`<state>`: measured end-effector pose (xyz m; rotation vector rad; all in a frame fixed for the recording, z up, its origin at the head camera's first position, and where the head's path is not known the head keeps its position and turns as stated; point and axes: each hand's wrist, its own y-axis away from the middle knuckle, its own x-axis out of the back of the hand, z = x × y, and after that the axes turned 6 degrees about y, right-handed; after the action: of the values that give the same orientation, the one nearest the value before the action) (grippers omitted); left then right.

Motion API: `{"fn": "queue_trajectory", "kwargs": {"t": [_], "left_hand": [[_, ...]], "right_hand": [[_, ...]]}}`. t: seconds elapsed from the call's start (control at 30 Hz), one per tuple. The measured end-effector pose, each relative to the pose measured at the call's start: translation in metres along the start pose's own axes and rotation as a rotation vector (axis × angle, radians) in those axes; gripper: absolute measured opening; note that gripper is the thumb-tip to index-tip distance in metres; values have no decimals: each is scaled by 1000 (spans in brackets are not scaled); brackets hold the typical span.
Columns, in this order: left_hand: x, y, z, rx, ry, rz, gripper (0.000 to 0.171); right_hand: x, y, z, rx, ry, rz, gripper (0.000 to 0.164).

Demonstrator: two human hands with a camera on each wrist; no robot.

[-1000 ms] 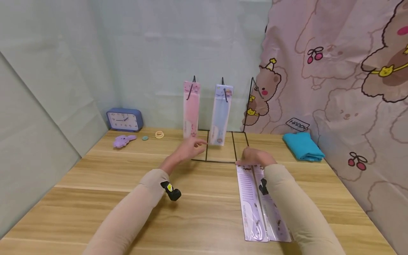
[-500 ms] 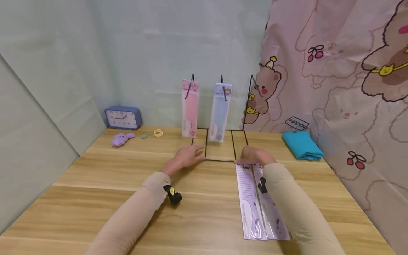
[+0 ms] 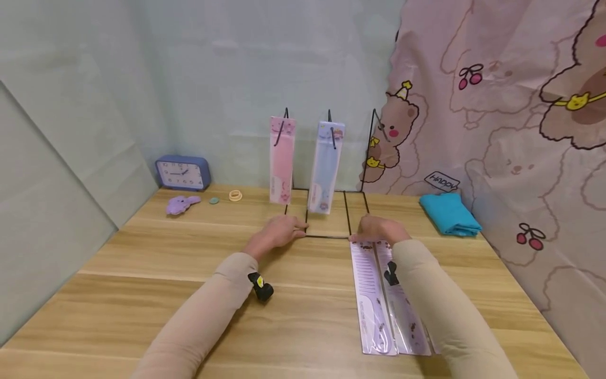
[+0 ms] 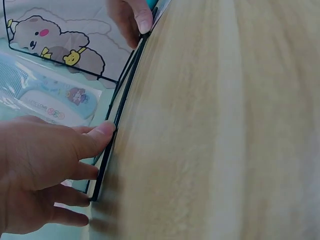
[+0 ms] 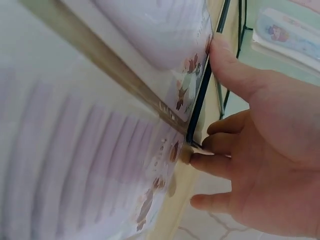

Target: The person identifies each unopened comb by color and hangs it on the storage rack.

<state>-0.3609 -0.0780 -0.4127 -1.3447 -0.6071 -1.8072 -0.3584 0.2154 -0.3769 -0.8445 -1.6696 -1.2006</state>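
Observation:
A black wire rack stands on the table, its base flat and its hooks raised. A pink packaged comb hangs from the left hook, a blue packaged comb from the middle one. My left hand holds the left front corner of the base, thumb against the rod and fingers around the corner. At the right front corner my right hand pinches the base, thumb on the front rod and fingers beyond it. Purple packaged combs lie side by side under my right forearm, their top ends at the rod.
A blue clock, a purple plush toy, a green disc and cream rings sit at the back left. A folded turquoise cloth lies at the right, beside the printed curtain.
My left hand has come down from below the pink comb to the rack's left front corner and closed in on it. My right hand keeps its place at the right corner.

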Motion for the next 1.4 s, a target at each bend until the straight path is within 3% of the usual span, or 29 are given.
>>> {"fn": "queue_trajectory", "kwargs": {"t": [0.07,0.23,0.4,0.57,0.8,0.97,1.17,1.4], "left_hand": [[-1,0,0,-13,-5,-2,38],[0,-3,-3,-16,-8,-28,39],[4,-3,-4,2,-8,-45,39],[6,-1,-3,7,-14,-78,39],[5,-1,-1,19,17,-82,40],[1,0,-2,18,12,-77,40],[-1,-2,-2,15,25,-76,40],[3,-4,1,45,41,-91,40]], "right_hand": [[1,4,4,22,-32,10,53],[8,20,23,56,-116,56,92],[12,44,42,72,-131,101,96],[1,74,58,81,-119,88,103],[-16,115,67,-49,-106,68,119],[-19,134,73,-93,-127,23,113],[-16,139,78,-190,-193,-16,104],[-22,132,79,-225,-252,-19,70]]}}
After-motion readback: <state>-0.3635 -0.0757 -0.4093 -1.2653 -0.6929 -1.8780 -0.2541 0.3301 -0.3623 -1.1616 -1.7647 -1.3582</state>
